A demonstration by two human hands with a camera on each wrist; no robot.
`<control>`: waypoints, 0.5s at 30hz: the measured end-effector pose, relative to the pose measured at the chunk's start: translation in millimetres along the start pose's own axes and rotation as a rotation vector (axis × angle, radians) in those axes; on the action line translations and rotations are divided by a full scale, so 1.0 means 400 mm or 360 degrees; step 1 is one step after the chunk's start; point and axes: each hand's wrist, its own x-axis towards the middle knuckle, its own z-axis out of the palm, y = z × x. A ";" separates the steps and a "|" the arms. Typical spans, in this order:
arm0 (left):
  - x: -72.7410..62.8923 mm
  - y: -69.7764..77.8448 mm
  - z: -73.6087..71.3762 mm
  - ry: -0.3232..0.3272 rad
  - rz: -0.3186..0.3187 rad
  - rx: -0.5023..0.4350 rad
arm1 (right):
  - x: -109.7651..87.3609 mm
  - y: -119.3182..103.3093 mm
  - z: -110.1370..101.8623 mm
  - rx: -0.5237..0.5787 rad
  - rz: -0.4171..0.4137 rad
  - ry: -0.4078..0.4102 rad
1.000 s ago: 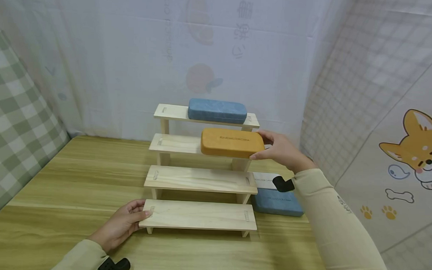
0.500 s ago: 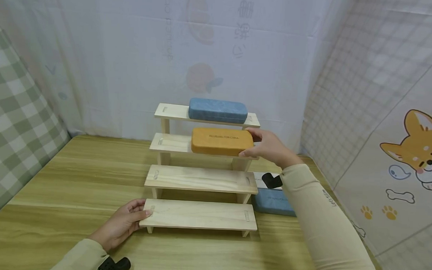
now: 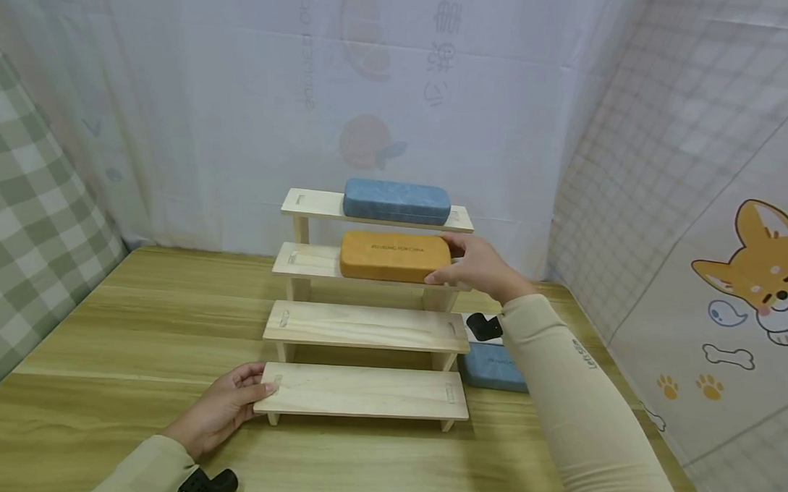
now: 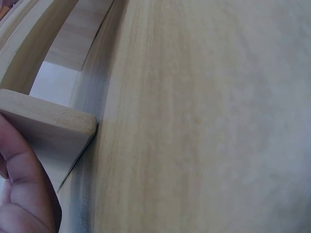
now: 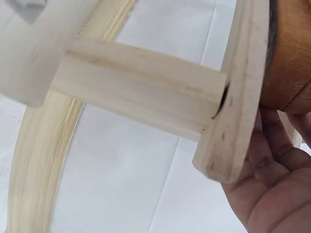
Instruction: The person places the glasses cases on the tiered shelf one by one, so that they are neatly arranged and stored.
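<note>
A four-step wooden display shelf (image 3: 365,390) stands on the table. My left hand (image 3: 222,410) grips the left end of its lowest step, thumb on top; the left wrist view shows my fingers (image 4: 26,194) against the board's edge. My right hand (image 3: 484,267) holds a mustard-yellow glasses case (image 3: 393,256) by its right end, at the second step from the top. In the right wrist view the case (image 5: 294,53) appears to rest on that board (image 5: 238,97), my fingers curled around its end. A blue glasses case (image 3: 397,201) lies on the top step.
Right of the shelf, another blue case (image 3: 494,367) lies on the wood-grain table (image 3: 137,324), with a white case (image 3: 466,327) behind it, both partly hidden by the shelf and my right arm. Fabric curtains (image 3: 229,124) stand at the back and sides.
My right hand has carried the mustard-yellow glasses case leftward and slightly down, to the middle of the second step from the top. My left hand has stayed in place.
</note>
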 end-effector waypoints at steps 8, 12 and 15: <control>0.000 -0.001 -0.001 -0.0004 -0.0002 -0.0013 | 0.004 -0.007 0.008 -0.0041 -0.0019 -0.0028; 0.001 -0.002 -0.001 0.0003 -0.0006 -0.0013 | 0.006 -0.007 0.009 -0.0029 0.0004 -0.0037; 0.001 -0.002 -0.001 0.0002 -0.0009 -0.0013 | 0.008 -0.007 0.009 -0.0043 0.0017 -0.0042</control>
